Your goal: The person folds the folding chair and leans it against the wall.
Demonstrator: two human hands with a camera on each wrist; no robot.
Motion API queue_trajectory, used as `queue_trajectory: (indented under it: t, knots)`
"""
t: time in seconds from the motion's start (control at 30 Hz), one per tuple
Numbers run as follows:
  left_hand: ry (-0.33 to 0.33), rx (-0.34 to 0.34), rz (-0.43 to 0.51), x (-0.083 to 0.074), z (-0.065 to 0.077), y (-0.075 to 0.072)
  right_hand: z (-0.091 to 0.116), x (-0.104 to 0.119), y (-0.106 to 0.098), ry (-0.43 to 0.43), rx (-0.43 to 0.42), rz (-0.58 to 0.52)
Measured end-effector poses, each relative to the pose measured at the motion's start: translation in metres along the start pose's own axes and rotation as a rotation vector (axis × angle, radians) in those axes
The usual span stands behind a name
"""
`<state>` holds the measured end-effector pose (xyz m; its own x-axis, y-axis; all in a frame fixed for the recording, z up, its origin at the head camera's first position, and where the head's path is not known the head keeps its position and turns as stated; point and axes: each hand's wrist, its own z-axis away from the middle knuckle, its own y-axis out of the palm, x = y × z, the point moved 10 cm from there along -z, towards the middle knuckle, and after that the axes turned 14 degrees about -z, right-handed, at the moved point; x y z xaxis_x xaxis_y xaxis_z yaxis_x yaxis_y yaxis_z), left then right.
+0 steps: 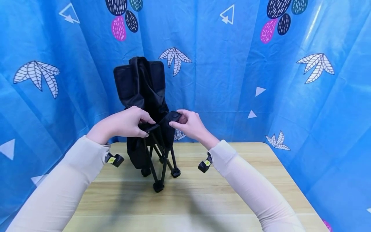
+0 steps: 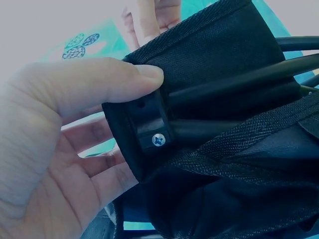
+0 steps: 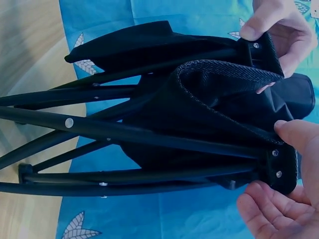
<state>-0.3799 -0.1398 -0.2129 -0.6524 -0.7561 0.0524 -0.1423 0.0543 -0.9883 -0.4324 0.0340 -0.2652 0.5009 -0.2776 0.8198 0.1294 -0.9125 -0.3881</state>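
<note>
A black folding chair [image 1: 153, 87], partly folded with its crossed legs close together, stands upright on the table. My left hand [image 1: 126, 124] pinches one top corner of its seat frame. In the left wrist view the thumb presses beside a plastic corner bracket [image 2: 149, 127] with a screw, and the fingers lie behind it. The opposite corner is gripped by my right hand [image 1: 192, 125]. Seen from the right wrist, the thumb rests on the fabric edge and the fingers curl under the two-screw bracket [image 3: 279, 164]. Black seat fabric [image 3: 219, 94] sags between both hands.
The chair's feet [image 1: 158, 186] rest on a light wooden table [image 1: 232, 193]. A blue patterned curtain [image 1: 220, 80] surrounds the table at the back and sides. The tall fabric back rises near the rear curtain.
</note>
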Motion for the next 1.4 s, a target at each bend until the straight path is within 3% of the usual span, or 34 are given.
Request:
queue_trajectory:
  t: [0.37,0.6,0.77,1.0,1.4]
  knots:
    - [-0.007,-0.018,0.032,0.002,0.003,0.006,0.000,-0.003,-0.001,0.006,0.049,0.031]
    - [-0.014,-0.036,-0.052,-0.003,0.006,0.006,0.002,-0.003,-0.005,0.007,0.100,0.004]
    - [-0.024,-0.096,-0.126,-0.008,0.013,0.002,0.004,0.005,-0.012,-0.080,0.113,0.034]
    - [0.010,-0.211,-0.205,-0.021,0.027,-0.002,0.007,0.015,-0.018,-0.211,0.113,0.045]
    - [0.008,-0.335,-0.262,-0.024,0.044,-0.003,0.004,0.017,-0.010,-0.292,0.120,0.159]
